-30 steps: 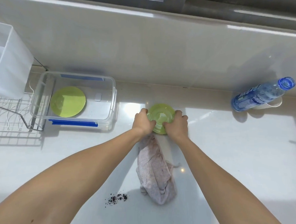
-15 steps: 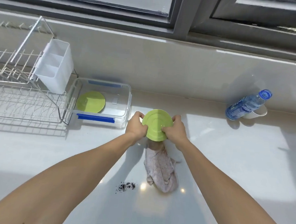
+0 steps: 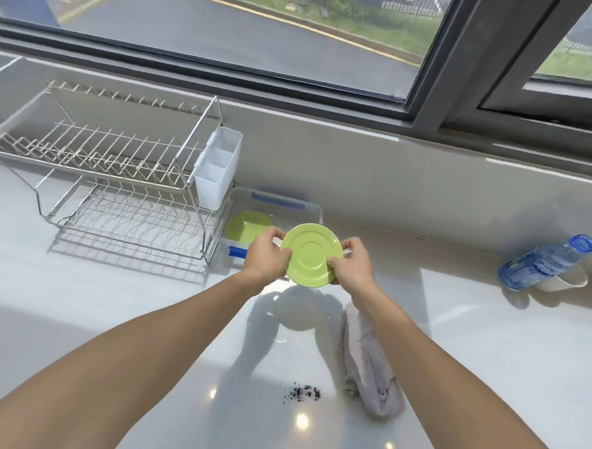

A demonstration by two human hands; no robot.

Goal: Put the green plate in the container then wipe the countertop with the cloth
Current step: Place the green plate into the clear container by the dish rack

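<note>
Holding the green plate (image 3: 312,255) up off the countertop (image 3: 470,336), underside toward me, w/ my left hand (image 3: 265,253) and right hand (image 3: 352,265) each pinching opposite rims; the container (image 3: 310,209) sits just behind and to the left, so my left hand's nearer. Count, left to right: 1 dish rack (image 3: 102,166), 1 container w/ 1 plate inside (image 3: 244,230), 1 plate held, 1 crumb patch (image 3: 304,393), 1 cloth (image 3: 369,362), 1 bottle (image 3: 546,263). Cloth's long axis runs near-to-far, under my right forearm.

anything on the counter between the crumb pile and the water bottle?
Head view: the crumpled cloth lies just right of the crumbs. Past it, bare countertop up to the bottle; the right forearm crosses above.
</note>
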